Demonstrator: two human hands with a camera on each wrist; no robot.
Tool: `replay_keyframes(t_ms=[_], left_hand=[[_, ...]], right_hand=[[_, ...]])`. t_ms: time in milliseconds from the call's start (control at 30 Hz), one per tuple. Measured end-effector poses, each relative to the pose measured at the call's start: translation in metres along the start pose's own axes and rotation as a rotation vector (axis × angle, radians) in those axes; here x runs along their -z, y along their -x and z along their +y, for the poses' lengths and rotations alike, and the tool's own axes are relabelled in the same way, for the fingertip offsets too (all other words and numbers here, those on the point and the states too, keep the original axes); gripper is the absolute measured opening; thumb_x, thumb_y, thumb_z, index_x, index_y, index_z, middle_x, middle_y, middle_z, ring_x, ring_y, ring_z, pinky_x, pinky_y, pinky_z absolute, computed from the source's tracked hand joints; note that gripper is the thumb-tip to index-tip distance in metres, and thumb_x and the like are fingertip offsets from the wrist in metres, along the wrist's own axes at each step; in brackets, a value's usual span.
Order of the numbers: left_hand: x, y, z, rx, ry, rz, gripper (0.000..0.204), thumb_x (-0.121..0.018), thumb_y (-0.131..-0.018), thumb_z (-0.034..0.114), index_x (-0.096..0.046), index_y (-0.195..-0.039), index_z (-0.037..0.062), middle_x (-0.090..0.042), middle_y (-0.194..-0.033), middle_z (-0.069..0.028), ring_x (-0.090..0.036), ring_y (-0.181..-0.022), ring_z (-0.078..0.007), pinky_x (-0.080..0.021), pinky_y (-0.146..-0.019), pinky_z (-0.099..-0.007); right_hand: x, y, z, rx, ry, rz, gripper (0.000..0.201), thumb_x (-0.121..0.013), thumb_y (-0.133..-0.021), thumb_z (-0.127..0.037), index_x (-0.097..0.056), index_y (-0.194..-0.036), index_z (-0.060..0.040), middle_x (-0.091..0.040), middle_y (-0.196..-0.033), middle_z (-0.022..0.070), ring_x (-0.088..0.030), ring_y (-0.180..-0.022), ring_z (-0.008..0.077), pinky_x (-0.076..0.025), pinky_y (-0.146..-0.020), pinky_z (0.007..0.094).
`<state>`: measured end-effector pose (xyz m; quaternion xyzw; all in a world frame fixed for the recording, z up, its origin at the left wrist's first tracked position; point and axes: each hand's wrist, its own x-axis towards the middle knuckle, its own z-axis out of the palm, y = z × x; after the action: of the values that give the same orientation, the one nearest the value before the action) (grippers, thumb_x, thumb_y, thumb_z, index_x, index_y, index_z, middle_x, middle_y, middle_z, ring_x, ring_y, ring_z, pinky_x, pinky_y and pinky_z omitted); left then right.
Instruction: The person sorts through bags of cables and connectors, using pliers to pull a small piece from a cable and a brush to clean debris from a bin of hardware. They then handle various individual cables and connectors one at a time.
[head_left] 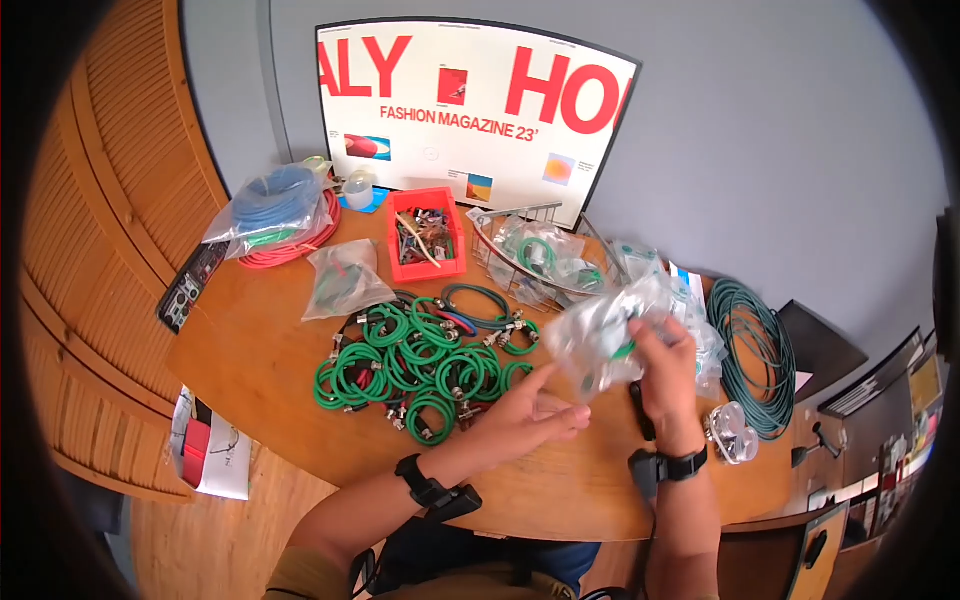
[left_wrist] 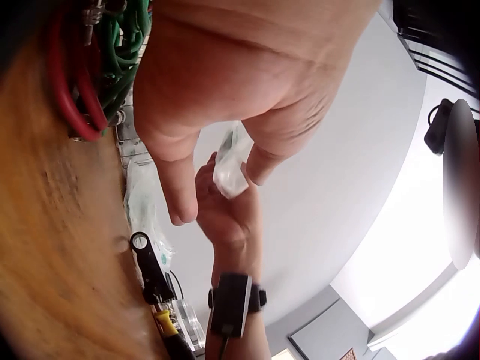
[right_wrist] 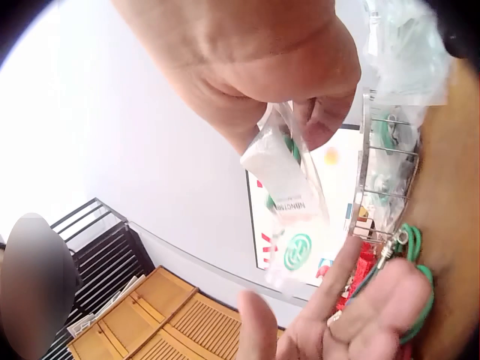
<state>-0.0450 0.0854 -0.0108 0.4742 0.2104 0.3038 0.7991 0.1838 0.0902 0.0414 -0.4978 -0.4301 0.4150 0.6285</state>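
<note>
My right hand (head_left: 668,372) pinches a clear plastic bag (head_left: 600,335) with a green cable inside, held above the table's right part. In the right wrist view the bag (right_wrist: 289,195) hangs from the fingers and shows a white label and a green round logo. My left hand (head_left: 530,425) is just left of and below the bag, fingers extended, holding nothing; the left wrist view shows its thumb and a finger (left_wrist: 180,187) spread apart. Left of it lies a pile of coiled green cables (head_left: 410,365) with metal connectors.
Behind stand a red bin (head_left: 427,270) of small parts, a wire basket (head_left: 520,275) with bagged cables, and a monitor (head_left: 470,100). A dark green cable coil (head_left: 750,360) and a clear container (head_left: 733,435) lie right. Bagged blue cable (head_left: 272,200) sits back left.
</note>
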Motion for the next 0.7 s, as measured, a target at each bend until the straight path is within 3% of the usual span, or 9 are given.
replay_keyframes(t_ms=[100, 267, 433, 467, 633, 700], left_hand=[[-0.002, 0.002, 0.001, 0.075, -0.111, -0.068, 0.083, -0.068, -0.106, 0.018, -0.014, -0.167, 0.0022, -0.069, -0.130, -0.0213, -0.069, -0.123, -0.0243, -0.058, -0.105, -0.0386], [0.001, 0.005, 0.002, 0.094, -0.261, -0.197, 0.087, -0.070, -0.106, 0.028, -0.014, -0.167, -0.0002, -0.074, -0.118, -0.0167, -0.074, -0.110, -0.0190, -0.059, -0.091, -0.0296], [0.000, 0.004, -0.001, 0.114, -0.252, -0.225, 0.086, -0.070, -0.106, 0.026, -0.016, -0.167, 0.0002, -0.074, -0.117, -0.0154, -0.073, -0.109, -0.0181, -0.059, -0.091, -0.0301], [0.001, 0.004, -0.001, 0.111, -0.252, -0.238, 0.085, -0.070, -0.106, 0.026, -0.016, -0.167, 0.0008, -0.074, -0.116, -0.0151, -0.073, -0.109, -0.0179, -0.059, -0.091, -0.0302], [0.004, 0.005, -0.004, 0.088, -0.305, -0.287, 0.077, -0.071, -0.105, 0.026, -0.028, -0.165, 0.0025, -0.074, -0.116, -0.0143, -0.073, -0.109, -0.0173, -0.059, -0.092, -0.0299], [0.004, 0.005, -0.003, 0.085, -0.360, -0.327, 0.073, -0.071, -0.105, 0.027, -0.033, -0.163, 0.0027, -0.074, -0.118, -0.0150, -0.074, -0.110, -0.0181, -0.058, -0.093, -0.0303]], right_hand=[[-0.011, -0.054, -0.011, 0.093, -0.027, 0.101, 0.013, -0.078, -0.095, -0.011, -0.074, -0.105, -0.0030, -0.073, -0.095, 0.0008, -0.066, -0.085, 0.0096, -0.053, -0.078, 0.0270], [-0.044, -0.128, -0.005, 0.127, 0.047, 0.185, 0.017, -0.078, -0.095, -0.013, -0.071, -0.104, -0.0018, -0.071, -0.093, 0.0039, -0.064, -0.084, 0.0107, -0.052, -0.072, 0.0287], [-0.067, -0.172, 0.031, 0.172, 0.186, 0.247, 0.033, -0.081, -0.093, -0.017, -0.068, -0.113, 0.0062, -0.072, -0.097, 0.0112, -0.065, -0.080, 0.0143, -0.052, -0.066, 0.0298], [-0.077, -0.171, 0.031, 0.116, 0.207, 0.265, 0.047, -0.084, -0.091, -0.020, -0.066, -0.121, 0.0110, -0.073, -0.103, 0.0161, -0.067, -0.079, 0.0173, -0.054, -0.067, 0.0319], [-0.104, -0.163, 0.045, -0.052, 0.511, 0.123, 0.069, -0.087, -0.088, -0.034, -0.062, -0.135, 0.0095, -0.074, -0.111, 0.0225, -0.072, -0.085, 0.0219, -0.059, -0.074, 0.0361], [-0.101, -0.152, 0.052, 0.474, 0.929, 0.155, 0.073, -0.087, -0.088, -0.038, -0.061, -0.136, 0.0094, -0.073, -0.112, 0.0254, -0.073, -0.088, 0.0237, -0.059, -0.075, 0.0361]])
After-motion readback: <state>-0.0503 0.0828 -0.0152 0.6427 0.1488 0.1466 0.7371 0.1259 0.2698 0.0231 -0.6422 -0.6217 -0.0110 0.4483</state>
